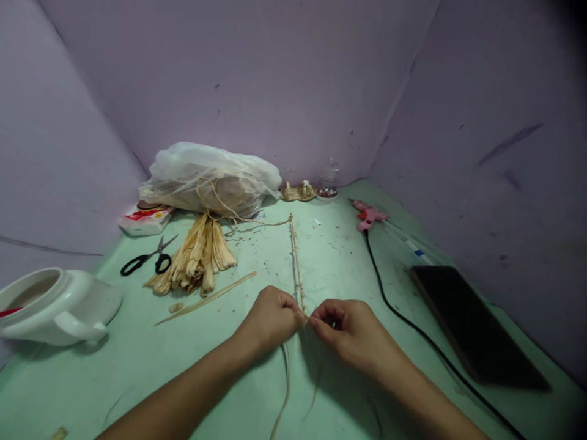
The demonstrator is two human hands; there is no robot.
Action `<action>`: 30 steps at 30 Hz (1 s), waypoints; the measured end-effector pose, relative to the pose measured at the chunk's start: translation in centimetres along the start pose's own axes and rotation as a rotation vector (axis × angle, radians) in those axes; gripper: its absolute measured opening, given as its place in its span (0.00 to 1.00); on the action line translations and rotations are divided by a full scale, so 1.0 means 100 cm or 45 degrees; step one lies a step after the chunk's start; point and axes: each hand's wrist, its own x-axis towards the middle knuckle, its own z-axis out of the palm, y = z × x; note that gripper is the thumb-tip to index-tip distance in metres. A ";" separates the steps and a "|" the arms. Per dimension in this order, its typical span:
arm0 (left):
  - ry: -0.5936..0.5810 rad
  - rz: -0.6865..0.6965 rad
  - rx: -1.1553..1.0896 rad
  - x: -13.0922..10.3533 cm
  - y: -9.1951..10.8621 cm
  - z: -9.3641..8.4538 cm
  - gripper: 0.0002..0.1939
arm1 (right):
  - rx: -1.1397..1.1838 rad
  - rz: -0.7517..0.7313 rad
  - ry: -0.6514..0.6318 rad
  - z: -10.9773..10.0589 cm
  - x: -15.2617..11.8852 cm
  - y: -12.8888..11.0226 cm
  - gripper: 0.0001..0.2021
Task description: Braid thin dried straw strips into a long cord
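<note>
A thin twisted cord of dried plant fibre (297, 263) runs taut from a fixed point on the green tabletop down to my hands. My left hand (275, 315) is closed, pinching the cord's near end between thumb and fingers. Beside it, almost touching, my right hand (343, 330) pinches the fibre at the same spot. Loose fibre strands (287, 379) trail below the hands toward me. Farther left lies a tied bundle of dried fibre strips (197, 256), and one flat loose strip (206, 298) rests in front of it.
Black-handled scissors (149, 256), a tissue pack (145, 221) and a white pot (82, 302) stand left. A plastic bag (211, 177) sits at the back near a woven piece (298, 192) and a bead dish (327, 193). Right are a pink glue gun (370, 215), its cable (394, 308) and a dark tablet (472, 324).
</note>
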 end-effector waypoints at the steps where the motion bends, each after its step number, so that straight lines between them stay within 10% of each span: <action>1: 0.013 -0.021 -0.030 -0.001 0.000 0.001 0.06 | 0.018 0.006 0.004 0.002 -0.002 -0.001 0.08; 14: 0.013 -0.198 -0.420 -0.011 0.007 0.005 0.03 | -0.440 -0.279 0.037 0.018 -0.014 -0.004 0.11; 22: 0.002 -0.064 -0.251 -0.005 -0.004 0.005 0.05 | -0.054 -0.117 -0.491 -0.011 -0.017 -0.007 0.09; 27: -0.013 -0.075 -0.217 -0.006 -0.003 0.005 0.05 | 0.177 0.078 -0.037 -0.024 -0.001 -0.002 0.11; 30: -0.042 -0.072 -0.227 -0.006 -0.001 0.005 0.05 | 0.032 -0.044 -0.037 -0.012 0.002 0.000 0.09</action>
